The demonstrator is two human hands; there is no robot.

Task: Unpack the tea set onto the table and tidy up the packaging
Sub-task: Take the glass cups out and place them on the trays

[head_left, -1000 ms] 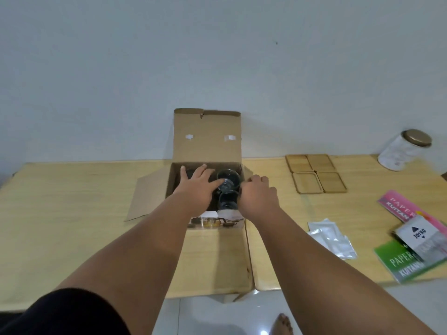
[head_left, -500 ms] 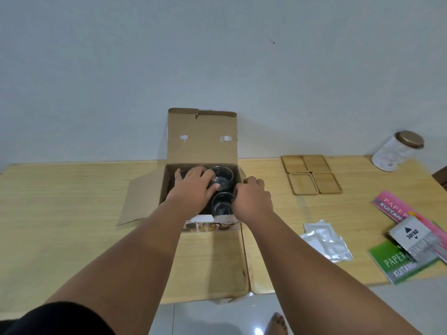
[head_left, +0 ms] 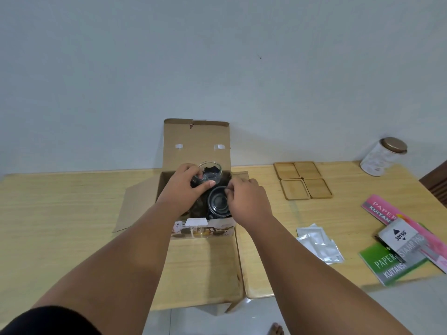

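Well, the left hand (head_left: 186,189) grips a glass (head_left: 211,172) over the box (head_left: 196,139); the right hand (head_left: 246,201) pinches the rim of a second glass (head_left: 217,205). Coasters (head_left: 303,180) and sachets (head_left: 319,243) lie rightward.

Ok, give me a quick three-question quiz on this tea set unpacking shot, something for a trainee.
1. True or false: the four wooden coasters are stacked in one pile.
2. Multiple choice: what does the right hand pinch? A) a silver sachet B) the rim of a glass cup inside the cardboard box C) the jar's lid
3. Short answer: which hand grips the other glass cup, the one at the back of the box?

Key: 1 false, they lie flat in a two-by-two square. 2 B. 3 the left hand.
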